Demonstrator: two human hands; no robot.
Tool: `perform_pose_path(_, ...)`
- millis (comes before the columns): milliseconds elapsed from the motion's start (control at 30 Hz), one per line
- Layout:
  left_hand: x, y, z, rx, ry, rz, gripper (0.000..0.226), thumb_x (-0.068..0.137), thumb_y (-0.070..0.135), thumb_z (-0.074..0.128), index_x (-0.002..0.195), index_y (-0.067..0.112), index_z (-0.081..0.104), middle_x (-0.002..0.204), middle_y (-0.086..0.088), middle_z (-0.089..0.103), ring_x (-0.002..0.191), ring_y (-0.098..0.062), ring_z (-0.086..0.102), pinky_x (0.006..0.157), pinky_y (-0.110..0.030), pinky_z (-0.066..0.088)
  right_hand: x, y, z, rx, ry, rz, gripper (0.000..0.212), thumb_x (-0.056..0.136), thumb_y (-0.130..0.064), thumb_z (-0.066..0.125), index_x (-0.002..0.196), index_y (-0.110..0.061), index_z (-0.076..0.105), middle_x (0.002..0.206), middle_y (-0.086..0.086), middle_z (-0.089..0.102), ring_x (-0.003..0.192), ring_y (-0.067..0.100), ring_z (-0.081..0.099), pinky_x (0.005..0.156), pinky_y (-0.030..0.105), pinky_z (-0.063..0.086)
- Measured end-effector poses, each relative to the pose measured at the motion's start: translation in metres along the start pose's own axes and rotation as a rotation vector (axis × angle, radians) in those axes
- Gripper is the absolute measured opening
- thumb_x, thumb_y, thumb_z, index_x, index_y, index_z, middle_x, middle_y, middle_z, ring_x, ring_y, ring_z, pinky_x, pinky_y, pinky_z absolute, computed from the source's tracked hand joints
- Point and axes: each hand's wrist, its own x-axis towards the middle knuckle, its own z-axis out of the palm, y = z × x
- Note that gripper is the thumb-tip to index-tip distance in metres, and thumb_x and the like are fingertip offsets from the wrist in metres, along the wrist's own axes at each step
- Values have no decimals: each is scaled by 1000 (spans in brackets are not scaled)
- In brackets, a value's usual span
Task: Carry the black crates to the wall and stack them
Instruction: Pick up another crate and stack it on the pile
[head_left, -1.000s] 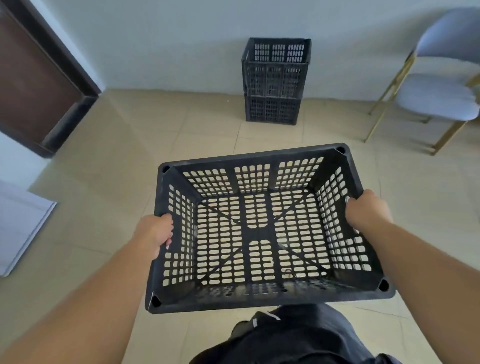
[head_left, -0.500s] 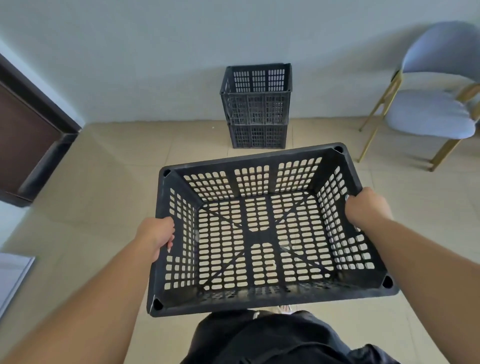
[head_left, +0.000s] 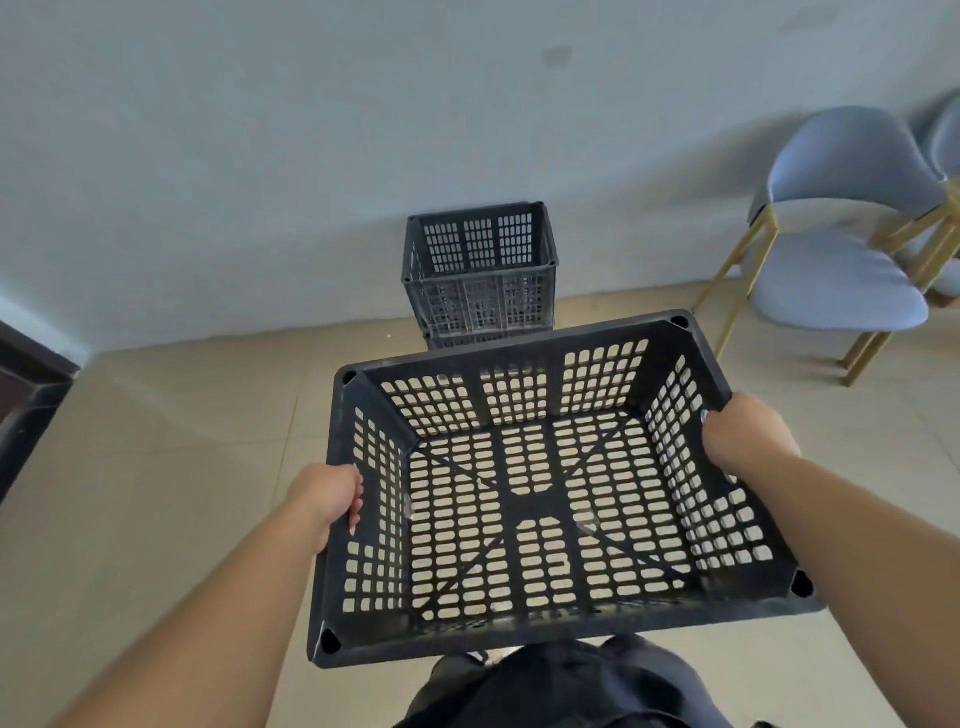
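I hold an empty black perforated crate (head_left: 540, 631) level in front of my waist. My left hand (head_left: 331, 493) grips its left rim and my right hand (head_left: 743, 434) grips its right rim, fingers curled over the edges. Ahead, a stack of black crates (head_left: 480, 270) stands on the floor against the pale wall (head_left: 363, 130). The far rim of the carried crate hides the bottom of that stack.
A blue chair with gold legs (head_left: 836, 260) stands to the right of the stack by the wall. A dark door frame (head_left: 26, 400) sits at the left edge. Beige tiled floor (head_left: 171, 441) lies between me and the wall.
The stack by the wall has come closer and looks larger, now partly covered by the carried crate. The door has slid toward the left edge. Both hands keep the same grip.
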Motion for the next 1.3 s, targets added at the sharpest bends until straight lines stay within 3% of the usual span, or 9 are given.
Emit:
perform_pose_path(300,116,146,16,28,-18,26,28,101,13,49,77,4,61,67,-10,55,56,-23,49,54,-34,45,118,-89,-3,65,38,77,33,99,-20,49,122,3,55,117,26,63,103,42,61,80,39,48)
perform_pose_path(567,188,267,54,20,33,-1,26,99,12,48,77,4,61,69,-11,57,58,-23,51,53,-34,44,260,-169,-33,61,-8,68,33,100,-22,47,122,2,51,108,22,62,84,34,55,74,38,47)
perform_pose_path(733,232,331,60,-48,27,13,26,100,11,47,78,3,60,68,-11,54,56,-22,48,55,-36,45,339,-230,-50,58,-1,2,33,100,-22,49,121,3,53,104,19,62,86,34,56,74,38,48)
perform_pose_path(900,287,383,55,-80,22,8,26,99,9,46,76,5,56,65,-9,51,53,-20,45,57,-36,45,398,-295,-46,53,9,-11,37,100,-24,49,127,1,52,119,25,63,106,42,60,83,42,47)
perform_pose_path(1300,458,510,20,-51,-51,8,32,104,13,44,73,7,53,64,-8,49,52,-19,42,51,-32,40,497,-439,-3,102,17,70,36,100,-28,46,126,-4,54,114,20,65,91,35,59,81,41,51)
